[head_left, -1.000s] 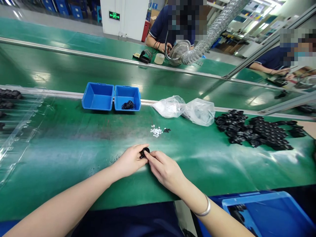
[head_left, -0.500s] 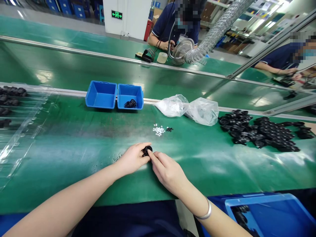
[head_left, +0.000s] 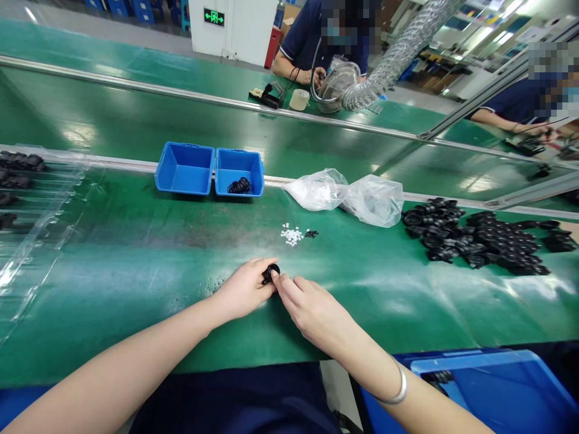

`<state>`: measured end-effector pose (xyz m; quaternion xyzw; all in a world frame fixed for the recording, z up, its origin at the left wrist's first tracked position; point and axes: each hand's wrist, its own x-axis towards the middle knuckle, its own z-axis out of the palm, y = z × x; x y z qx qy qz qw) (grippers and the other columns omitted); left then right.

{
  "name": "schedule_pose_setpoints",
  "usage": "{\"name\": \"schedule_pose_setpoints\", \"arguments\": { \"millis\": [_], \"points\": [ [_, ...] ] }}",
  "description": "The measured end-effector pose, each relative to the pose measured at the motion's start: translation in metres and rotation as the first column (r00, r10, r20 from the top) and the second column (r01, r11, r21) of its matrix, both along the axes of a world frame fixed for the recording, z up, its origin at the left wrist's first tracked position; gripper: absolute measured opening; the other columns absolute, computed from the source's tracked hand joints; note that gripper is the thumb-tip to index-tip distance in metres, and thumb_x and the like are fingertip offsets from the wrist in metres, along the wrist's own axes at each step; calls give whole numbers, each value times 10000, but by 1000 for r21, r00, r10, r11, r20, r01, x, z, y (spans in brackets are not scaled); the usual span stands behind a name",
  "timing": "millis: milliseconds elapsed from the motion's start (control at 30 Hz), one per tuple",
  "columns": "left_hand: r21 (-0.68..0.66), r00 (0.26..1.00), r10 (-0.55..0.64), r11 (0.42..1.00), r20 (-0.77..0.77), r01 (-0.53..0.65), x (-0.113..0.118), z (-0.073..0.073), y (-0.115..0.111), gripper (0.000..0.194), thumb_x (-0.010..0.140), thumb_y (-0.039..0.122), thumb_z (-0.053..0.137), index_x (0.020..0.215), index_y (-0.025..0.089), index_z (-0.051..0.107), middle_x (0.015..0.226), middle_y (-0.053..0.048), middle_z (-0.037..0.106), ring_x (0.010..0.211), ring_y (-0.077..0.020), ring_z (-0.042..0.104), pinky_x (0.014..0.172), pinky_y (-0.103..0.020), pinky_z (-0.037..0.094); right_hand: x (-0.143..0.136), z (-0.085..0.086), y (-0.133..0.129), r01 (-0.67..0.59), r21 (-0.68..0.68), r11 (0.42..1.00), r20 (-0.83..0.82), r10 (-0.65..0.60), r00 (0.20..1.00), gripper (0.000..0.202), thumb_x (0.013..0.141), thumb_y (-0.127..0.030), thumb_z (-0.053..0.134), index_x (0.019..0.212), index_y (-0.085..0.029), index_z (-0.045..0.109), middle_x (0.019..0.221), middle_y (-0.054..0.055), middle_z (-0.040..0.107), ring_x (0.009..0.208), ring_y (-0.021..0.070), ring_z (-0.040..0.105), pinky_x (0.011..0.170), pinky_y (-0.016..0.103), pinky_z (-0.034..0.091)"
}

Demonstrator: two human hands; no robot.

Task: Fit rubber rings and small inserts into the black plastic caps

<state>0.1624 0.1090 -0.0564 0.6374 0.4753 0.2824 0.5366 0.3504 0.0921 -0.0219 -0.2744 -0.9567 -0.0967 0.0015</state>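
My left hand is closed around a small black ring-shaped plastic part, its round opening turned up toward me. At that opening, the fingertips of my right hand are pressed together and touch the part's rim or inside. Whether they pinch something small is hidden. Just beyond my hands, a little heap of tiny white pieces lies on the green table, with a smaller group of tiny black pieces beside it.
Two blue bins stand at the back; the right one holds black rings. Clear plastic bags lie right of them. Black parts are piled at right, clear trays at left. A blue crate sits at lower right. Co-workers sit opposite.
My right forearm and bracelet have swung a little to the right, and the right fingers have shifted slightly at the part's opening. My left hand keeps its hold.
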Motion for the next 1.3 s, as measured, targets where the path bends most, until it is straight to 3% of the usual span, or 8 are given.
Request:
{"name": "schedule_pose_setpoints", "arguments": {
  "millis": [133, 267, 467, 667, 800, 933, 1167, 1300],
  "points": [
    [-13, 1000, 11, 1000, 23, -11, -1, -1, 0, 501, 816, 226, 602, 1309, 181, 528, 1300, -139, 537, 971, -216, 648, 916, -377, 522, 3, -2, 3, 8, -66, 998, -78, -14, 997, 438, 927, -74, 351, 1351, -14, 443, 895, 138, 594, 740, 252, 547, 594, 407, 526],
    [-37, 996, 25, 999, 86, -22, -1, -5, 0, 488, 808, 206, 617, 1290, 187, 547, 1280, -132, 553, 983, -214, 654, 909, -367, 531, 6, -10, 3, 56, -125, 991, -248, -86, 965, 428, 963, -108, 392, 1388, -54, 401, 984, 142, 614, 875, 234, 592, 726, 371, 555],
    [-119, 979, 26, 993, 204, -2, 1, 1, 1, 508, 782, 149, 638, 1281, 155, 543, 1281, -149, 563, 1013, -223, 661, 927, -380, 532, 6, -14, 7, 3, -260, 966, -387, -107, 916, 422, 965, -113, 391, 1384, -127, 431, 1068, 132, 615, 908, 210, 614, 762, 351, 571],
    [-236, 919, 62, 971, 390, 35, 0, 11, 0, 361, 871, 207, 575, 1229, 156, 572, 1186, -116, 618, 992, -220, 686, 935, -398, 543, 20, -9, 9, 44, -396, 917, -624, -304, 720, 422, 955, -122, 435, 1368, -203, 455, 980, 89, 607, 792, 159, 606, 699, 300, 554],
    [-224, 931, 43, 974, 362, 42, 1, 14, 0, 321, 934, 288, 479, 1205, 155, 592, 1174, -113, 608, 948, -210, 701, 895, -385, 573, 28, -17, 7, 76, -405, 911, -671, -353, 652, 374, 943, -116, 455, 1299, -214, 515, 954, 81, 605, 782, 159, 588, 688, 305, 538],
    [-188, 964, 17, 982, 266, 34, 2, 14, -2, 350, 927, 379, 484, 1195, 192, 608, 1199, -98, 615, 952, -214, 700, 899, -382, 576, 30, -26, 2, 29, -405, 914, -684, -324, 654, 392, 930, -102, 440, 1307, -200, 485, 1035, 92, 610, 894, 161, 602, 767, 301, 542],
    [-185, 989, -19, 982, 146, 46, 1, 11, 1, 440, 846, 483, 591, 1198, 222, 633, 1149, -74, 690, 899, -235, 716, 844, -372, 598, 29, -23, 2, 24, -314, 949, -594, -215, 775, 429, 927, -224, 458, 1342, -135, 401, 987, 78, 613, 830, 135, 615, 705, 238, 521],
    [-94, 994, -32, 995, 103, 42, 2, 5, -3, 457, 813, 463, 635, 1206, 231, 641, 1263, -81, 649, 1144, -276, 627, 956, -359, 536, 23, -24, -1, 9, -169, 986, -517, -97, 851, 437, 975, -397, 444, 1344, -164, 412, 1042, 65, 632, 850, 146, 628, 674, 250, 502]
  ]
}}
